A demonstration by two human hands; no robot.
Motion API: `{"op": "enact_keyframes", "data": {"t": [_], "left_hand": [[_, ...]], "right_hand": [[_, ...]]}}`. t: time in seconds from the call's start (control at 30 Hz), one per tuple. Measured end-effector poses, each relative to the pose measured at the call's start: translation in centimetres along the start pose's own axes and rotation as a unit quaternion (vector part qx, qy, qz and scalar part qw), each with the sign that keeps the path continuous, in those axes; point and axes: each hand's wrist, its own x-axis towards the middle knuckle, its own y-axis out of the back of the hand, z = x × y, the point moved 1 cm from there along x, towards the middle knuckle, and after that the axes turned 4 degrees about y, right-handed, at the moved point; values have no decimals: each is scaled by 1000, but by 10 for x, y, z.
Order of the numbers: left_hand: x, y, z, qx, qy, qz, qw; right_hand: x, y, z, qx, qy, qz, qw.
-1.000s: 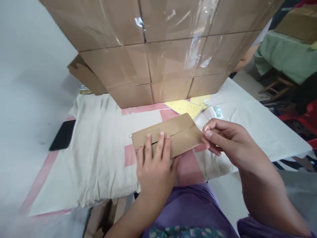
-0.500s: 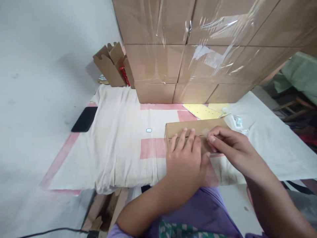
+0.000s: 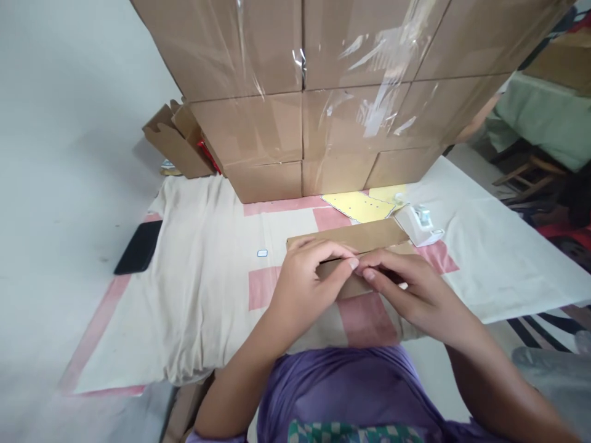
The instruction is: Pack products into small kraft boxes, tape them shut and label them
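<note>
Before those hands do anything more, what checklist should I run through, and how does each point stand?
1. Left hand at the small cardboard box: ok, it is over the box's left part.
2. Right hand close to the left: ok, their fingertips nearly meet above the box.
3. Something pinched in either hand: cannot tell, too small to make out.
4. Box top fully closed: cannot tell, the hands hide part of it.
5. White tape dispenser nearby: ok, beside the box's right end.
6. Black phone clear of the box: ok, well off to the left.
</note>
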Motion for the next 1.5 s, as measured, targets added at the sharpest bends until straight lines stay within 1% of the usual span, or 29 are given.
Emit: {"op": "enact_keyframes", "data": {"t": [0.03,0.1,0.17,0.2,0.23,0.3,0.37,0.47,0.57,0.63,0.7,0.73,0.8,0.97,1.13,1.27,1.5], "left_hand": [[-1,0,-1,-6,-3,8,1000],[-4,0,-3,-20,4,27,999],[-6,2,-7,-40,28,39,998],[-7,3,-9,-48,42,38,997],[-7,4,-10,-52,55,32,997],[-7,5,-12,-47,75,11,996],[-3,8,-11,-28,92,-11,995],[10,11,-4,38,96,-60,993],[29,14,5,107,81,-141,981],[42,14,9,115,100,-206,967],[54,13,12,118,131,-258,950],[60,12,12,126,141,-273,943],[69,9,12,150,143,-288,935],[79,2,10,183,136,-297,927],[74,-4,7,196,142,-277,930],[71,-8,6,225,123,-256,932],[65,-12,10,315,106,-232,914]], "right_hand": [[-3,3,-2,-22,4,7,1000],[-8,12,-1,-76,15,46,996],[-8,23,7,-143,46,96,984],[-6,29,14,-178,67,109,976],[-3,33,22,-207,87,105,969],[4,37,39,-236,115,66,963],[9,38,54,-228,114,33,966],[11,35,64,-202,106,25,973],[10,33,62,-190,109,23,975],[11,32,59,-184,109,23,977],[12,32,58,-171,108,27,979],[12,32,57,-163,108,29,980],[13,32,58,-147,111,33,982],[11,32,64,-114,102,38,987],[9,31,68,-94,99,44,990],[9,30,68,-84,98,52,990],[9,30,68,-94,108,60,988]]}}
